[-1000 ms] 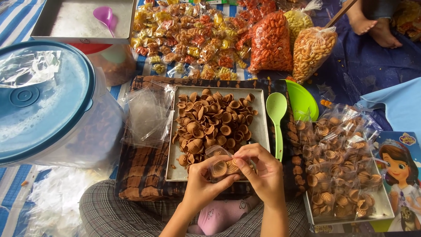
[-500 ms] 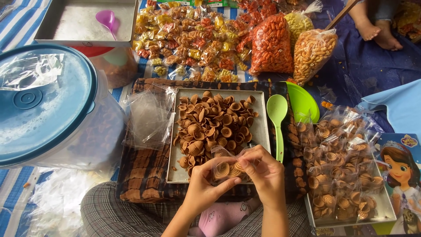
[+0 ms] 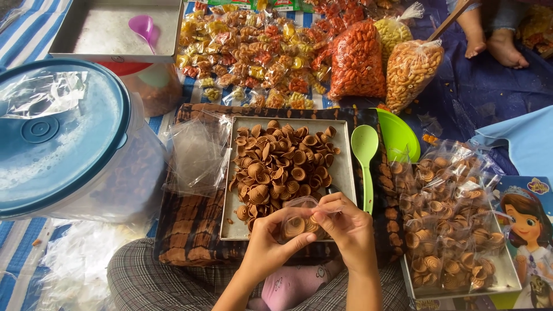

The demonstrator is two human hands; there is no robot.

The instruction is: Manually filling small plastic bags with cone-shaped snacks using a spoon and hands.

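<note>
My left hand (image 3: pixel 268 245) and my right hand (image 3: pixel 348 227) together pinch a small clear plastic bag (image 3: pixel 300 220) holding a few brown shell-shaped snacks. The bag is held over the near edge of a metal tray (image 3: pixel 344 167), which carries a heap of the same brown shell snacks (image 3: pixel 277 170). The tray rests on a brown striped cloth (image 3: pixel 190 230) over my lap. A stack of empty clear bags (image 3: pixel 196 155) lies left of the tray. A green plastic spoon (image 3: pixel 365 155) lies along the tray's right side.
A big clear tub with a blue lid (image 3: pixel 55 135) stands at left. A tray of filled snack bags (image 3: pixel 455 230) sits at right. Many packed snack bags (image 3: pixel 259 52), a green plate (image 3: pixel 400 138), a box with a pink funnel (image 3: pixel 144 26) and another person's feet (image 3: pixel 495 40) lie beyond.
Both hands have stayed at the tray's near edge, with the fingers shifting slightly on the small bag. Otherwise little has moved.
</note>
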